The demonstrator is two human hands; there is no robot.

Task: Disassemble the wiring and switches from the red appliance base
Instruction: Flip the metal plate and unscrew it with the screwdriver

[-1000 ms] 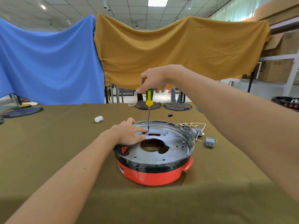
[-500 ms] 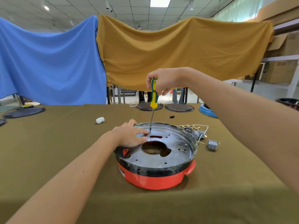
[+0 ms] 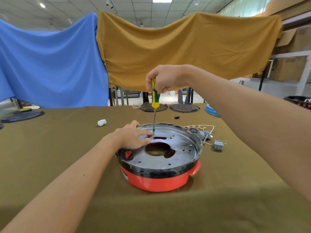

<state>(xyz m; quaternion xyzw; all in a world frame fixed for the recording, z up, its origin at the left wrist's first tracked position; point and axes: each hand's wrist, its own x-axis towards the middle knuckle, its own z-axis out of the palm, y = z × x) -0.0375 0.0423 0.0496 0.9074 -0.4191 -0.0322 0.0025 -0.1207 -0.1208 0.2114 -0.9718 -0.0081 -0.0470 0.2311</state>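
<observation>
body: 2 bare forearms, no sleeves | left hand (image 3: 133, 137); right hand (image 3: 164, 78); both ungloved

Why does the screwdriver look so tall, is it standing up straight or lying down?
Standing up, almost straight. The right hand grips the screwdriver by its handle, and its tip touches the metal plate beside the left hand.

Red appliance base (image 3: 158, 181) upright on table, metal plate (image 3: 178, 153) on top; loose wiring and switches (image 3: 207, 135) beside.
</observation>
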